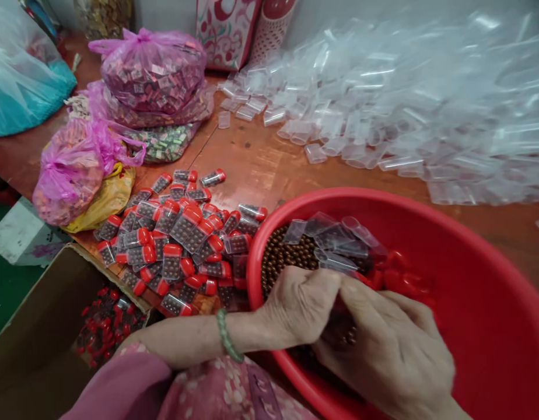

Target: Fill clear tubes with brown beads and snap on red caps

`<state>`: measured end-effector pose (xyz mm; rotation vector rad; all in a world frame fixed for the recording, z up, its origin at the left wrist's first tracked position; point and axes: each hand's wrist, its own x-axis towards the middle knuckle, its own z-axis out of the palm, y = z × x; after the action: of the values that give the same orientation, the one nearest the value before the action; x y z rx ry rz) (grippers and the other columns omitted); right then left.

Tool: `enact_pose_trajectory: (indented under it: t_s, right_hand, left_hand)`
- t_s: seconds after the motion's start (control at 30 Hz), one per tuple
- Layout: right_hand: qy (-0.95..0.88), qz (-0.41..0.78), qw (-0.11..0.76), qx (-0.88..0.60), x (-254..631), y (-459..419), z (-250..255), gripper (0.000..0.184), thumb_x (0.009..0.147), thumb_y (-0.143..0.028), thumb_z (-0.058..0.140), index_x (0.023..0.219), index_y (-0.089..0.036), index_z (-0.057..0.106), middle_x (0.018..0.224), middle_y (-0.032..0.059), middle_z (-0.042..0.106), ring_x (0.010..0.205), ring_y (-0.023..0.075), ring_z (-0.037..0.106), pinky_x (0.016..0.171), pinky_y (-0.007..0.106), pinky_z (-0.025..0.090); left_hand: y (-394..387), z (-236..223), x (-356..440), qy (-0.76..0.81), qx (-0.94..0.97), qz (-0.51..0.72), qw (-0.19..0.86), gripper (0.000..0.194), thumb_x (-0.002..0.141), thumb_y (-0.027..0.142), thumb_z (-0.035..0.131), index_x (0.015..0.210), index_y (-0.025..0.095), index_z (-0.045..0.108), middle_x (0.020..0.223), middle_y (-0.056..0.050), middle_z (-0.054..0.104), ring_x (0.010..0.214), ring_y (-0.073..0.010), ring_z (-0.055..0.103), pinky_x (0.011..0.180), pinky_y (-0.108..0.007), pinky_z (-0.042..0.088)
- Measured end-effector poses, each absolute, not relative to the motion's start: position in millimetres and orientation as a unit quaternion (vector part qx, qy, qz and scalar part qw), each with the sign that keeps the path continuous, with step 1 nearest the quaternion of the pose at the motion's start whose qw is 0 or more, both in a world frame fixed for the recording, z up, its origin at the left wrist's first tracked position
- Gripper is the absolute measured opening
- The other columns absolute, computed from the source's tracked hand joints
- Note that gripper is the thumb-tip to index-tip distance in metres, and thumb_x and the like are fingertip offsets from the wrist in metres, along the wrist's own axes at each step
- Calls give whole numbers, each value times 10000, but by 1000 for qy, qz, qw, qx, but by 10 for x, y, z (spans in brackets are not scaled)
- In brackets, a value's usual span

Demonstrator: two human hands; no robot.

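Observation:
Both hands meet over a large red basin (pixel 483 303). My left hand (pixel 302 303), with a green beaded bracelet (pixel 227 335) at the wrist, is curled closed, its fingertips turned away from view. Against it presses my right hand (pixel 389 344), fingers bent inward and also closed. Whatever they grip is hidden behind the knuckles. Brown round beads (pixel 284 256) fill the basin's left side, and a few show between the hands. Several clear flat plastic tubes (pixel 339 236) lie on the beads. Red caps (pixel 403 274) sit beyond my right hand, partly blurred.
Filled clear containers with red caps (pixel 177 233) are heaped left of the basin. A cardboard box (pixel 72 256) below holds more. Empty clear tubes (pixel 361 111) spread across the back right. Pink bags (pixel 151 76) and a white-and-blue bag (pixel 24 76) stand at left.

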<state>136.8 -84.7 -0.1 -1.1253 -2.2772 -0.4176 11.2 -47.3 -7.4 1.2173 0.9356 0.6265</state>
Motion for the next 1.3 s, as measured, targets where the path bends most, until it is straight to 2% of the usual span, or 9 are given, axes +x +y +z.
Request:
enact_pose_trajectory:
  t_s: [0.23, 0.33, 0.43, 0.57, 0.73, 0.83, 0.97, 1.13, 1.3]
  right_hand:
    - [-858, -72, 291, -417, 1273, -680, 73, 849, 837, -163, 645, 1527, -82, 157, 1201, 255, 609, 1080, 327, 623, 789, 425, 549]
    - [-842, -60, 252, -474, 1438, -629, 64, 723, 863, -203, 634, 1477, -75, 273, 1207, 239, 628, 1088, 308, 631, 836, 416, 555]
    - [-820, -44, 193, -537, 1667, -648, 31, 426, 904, -239, 578, 1298, -101, 494, 1094, 171, 694, 961, 265, 678, 808, 383, 565]
    - [-800, -23, 132, -584, 1901, -690, -23, 259, 925, -283, 539, 1120, -128, 609, 1022, 130, 716, 874, 254, 691, 772, 372, 563]
    - [-769, 45, 47, -636, 2117, -635, -59, 251, 952, -240, 479, 1120, -137, 634, 1040, 117, 715, 913, 247, 684, 826, 362, 530]
    - [-753, 88, -9, -652, 2196, -520, -46, 273, 969, -224, 426, 1117, -146, 641, 1054, 120, 707, 901, 231, 681, 809, 342, 510]
    - [-741, 134, -61, -656, 2185, -286, -10, 231, 953, -242, 460, 1043, -154, 654, 1009, 108, 702, 883, 214, 672, 775, 300, 481]
    - [-668, 169, 37, -723, 2100, -19, -59, 200, 907, -297, 562, 1019, -137, 608, 943, 117, 716, 861, 236, 676, 715, 304, 477]
    - [-669, 207, 124, -702, 2037, 81, -214, 124, 863, -183, 597, 980, -145, 610, 916, 102, 719, 826, 212, 673, 723, 302, 487]
  left_hand:
    - [-203, 299, -311, 384, 648, 298, 586, 381, 953, 368, 256, 683, 201, 466, 680, -5, 539, 643, -129, 495, 628, -260, 444]
    - [127, 404, -511, 483, 748, 224, 397, 405, 967, 378, 286, 701, 181, 518, 675, -14, 573, 663, -146, 546, 651, -280, 432]
    - [453, 339, -613, 576, 796, 98, 159, 405, 968, 349, 283, 808, 145, 594, 780, -92, 656, 750, -222, 625, 701, -339, 456]
    - [673, 131, -714, 563, 825, -46, 12, 378, 955, 358, 347, 969, 89, 613, 974, -196, 674, 953, -348, 640, 800, -450, 479]
    - [645, 94, -782, 525, 842, -119, -26, 363, 953, 370, 391, 1007, 93, 619, 1007, -190, 659, 997, -356, 614, 846, -482, 485]
    - [501, 250, -647, 499, 866, -35, -13, 323, 967, 299, 364, 963, 110, 626, 1025, -166, 648, 1002, -304, 611, 876, -442, 491]
    - [275, 418, -300, 408, 900, 96, 118, 235, 961, 198, 392, 988, 151, 620, 1010, -94, 665, 979, -209, 611, 908, -352, 497]
    - [291, 304, 20, 342, 927, 13, 151, 198, 928, 145, 407, 896, 145, 602, 861, -83, 651, 808, -204, 621, 775, -340, 520]
    - [392, 181, 29, 321, 941, 9, 107, 216, 883, 75, 372, 882, 150, 574, 881, -96, 629, 864, -236, 607, 819, -379, 515]
